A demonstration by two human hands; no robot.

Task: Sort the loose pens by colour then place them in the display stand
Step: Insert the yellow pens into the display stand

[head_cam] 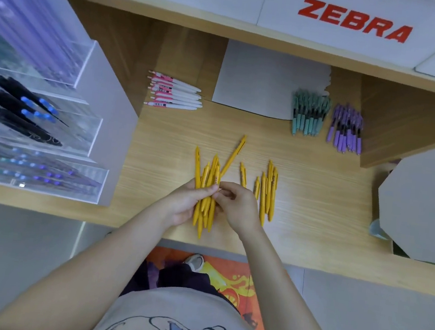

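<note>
Left grip (183, 201) wrapped round a bundle of yellow pens (206, 190) near the desk (315, 203) front edge; right grip (236, 205) pinching the bundle. More yellow pens (267, 192) just right.

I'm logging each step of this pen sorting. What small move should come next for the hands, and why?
Probably the right hand should reach for the loose yellow pens lying just right of it and add them to the yellow bundle the left hand grips; the pink, green and purple groups already lie separate.
</note>
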